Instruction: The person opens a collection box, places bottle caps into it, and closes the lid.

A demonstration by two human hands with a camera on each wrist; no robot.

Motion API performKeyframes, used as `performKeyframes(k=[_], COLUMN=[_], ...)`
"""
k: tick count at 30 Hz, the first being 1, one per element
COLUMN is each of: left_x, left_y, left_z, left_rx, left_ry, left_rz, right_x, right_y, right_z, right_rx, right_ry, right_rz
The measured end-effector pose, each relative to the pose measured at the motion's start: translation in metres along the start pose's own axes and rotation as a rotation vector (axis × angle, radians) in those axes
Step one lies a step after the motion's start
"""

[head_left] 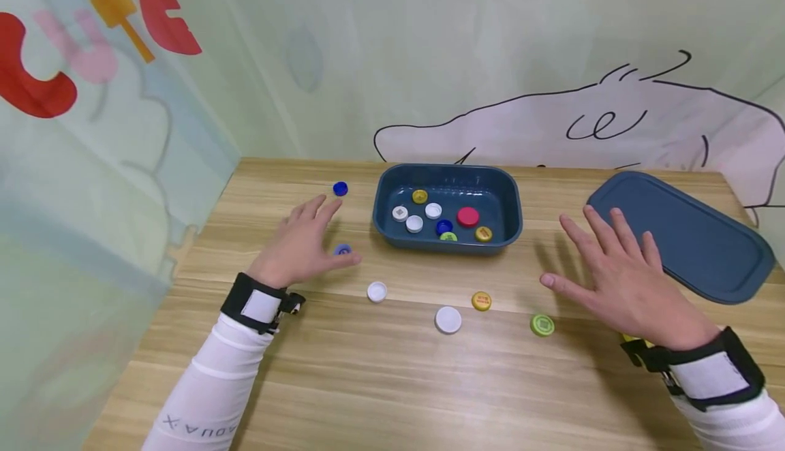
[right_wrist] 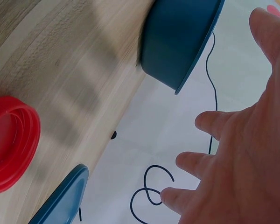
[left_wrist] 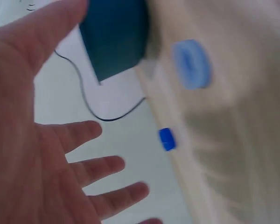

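My left hand point(head_left: 299, 245) hovers over the table with fingers spread, holding nothing. Nearest to it are a blue bottle cap point(head_left: 343, 250) by the thumb and a dark blue cap point(head_left: 340, 189) beyond the fingertips. On the right, my other hand point(head_left: 625, 284) is also raised, fingers apart and nothing in it. A red cap point(right_wrist: 14, 144) lies under it in the right wrist view, hidden in the head view. Between the hands a dark blue box point(head_left: 448, 245) holds several caps, among them a red one point(head_left: 468, 217) and a yellow one point(head_left: 420, 196).
In front of the box lie a small white cap point(head_left: 377, 291), a larger white cap point(head_left: 448, 320), a yellow cap point(head_left: 481, 301) and a green cap point(head_left: 542, 325). A blue lid point(head_left: 711, 250) lies at the right. Something yellow point(head_left: 630, 337) shows beneath the right wrist. A printed curtain point(head_left: 343, 63) hangs behind.
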State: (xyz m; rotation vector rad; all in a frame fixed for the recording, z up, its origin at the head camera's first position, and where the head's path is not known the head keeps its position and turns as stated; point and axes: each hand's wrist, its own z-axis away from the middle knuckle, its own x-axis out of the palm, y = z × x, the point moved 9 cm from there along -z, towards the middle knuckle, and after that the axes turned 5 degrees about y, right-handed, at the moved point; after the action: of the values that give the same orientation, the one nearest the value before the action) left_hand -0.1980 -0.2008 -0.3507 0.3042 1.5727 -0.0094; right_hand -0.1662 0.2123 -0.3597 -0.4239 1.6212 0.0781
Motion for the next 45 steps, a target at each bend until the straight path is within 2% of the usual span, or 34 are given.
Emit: performKeyframes(k=[3, 6, 10, 16, 22, 24, 27, 31, 35, 40, 45], left_x=[0.013, 0.026, 0.034, 0.035, 0.037, 0.034, 0.025, 0.011, 0.001, -0.008, -0.006], left_y=[-0.003, -0.004, -0.003, -0.003, -0.006, -0.007, -0.005, 0.003, 0.015, 0.039, 0.069], left_z=[0.002, 0.002, 0.002, 0.000, -0.001, -0.002, -0.006, -0.014, -0.022, -0.035, -0.049], left_rx=[-0.008, 0.010, 0.024, 0.026, 0.009, 0.005, 0.022, 0.055, 0.073, 0.109, 0.144], left_ry=[-0.040, -0.064, -0.070, -0.051, -0.078, -0.083, -0.058, 0.001, 0.034, 0.056, 0.037], left_rz=[0.010, 0.018, 0.025, 0.057, 0.089, 0.110, 0.134, 0.145, 0.138, 0.155, 0.154], right_x=[0.000, 0.001, 0.001, -0.001, -0.001, -0.001, -0.001, -0.001, 0.000, 0.001, 0.001], right_y=[0.001, 0.002, 0.003, 0.003, 0.001, 0.001, 0.001, 0.001, 0.001, 0.001, 0.001], right_z=[0.001, 0.001, 0.002, 0.003, 0.003, 0.003, 0.003, 0.004, 0.004, 0.005, 0.005], right_rx=[0.002, 0.005, 0.008, 0.006, 0.004, 0.005, 0.007, 0.010, 0.013, 0.016, 0.011], right_ry=[0.002, 0.002, 0.000, 0.005, 0.000, -0.002, -0.003, -0.005, -0.011, -0.009, -0.001], right_rz=[0.000, 0.003, 0.003, -0.005, -0.014, -0.014, -0.012, -0.009, -0.007, 0.002, 0.001])
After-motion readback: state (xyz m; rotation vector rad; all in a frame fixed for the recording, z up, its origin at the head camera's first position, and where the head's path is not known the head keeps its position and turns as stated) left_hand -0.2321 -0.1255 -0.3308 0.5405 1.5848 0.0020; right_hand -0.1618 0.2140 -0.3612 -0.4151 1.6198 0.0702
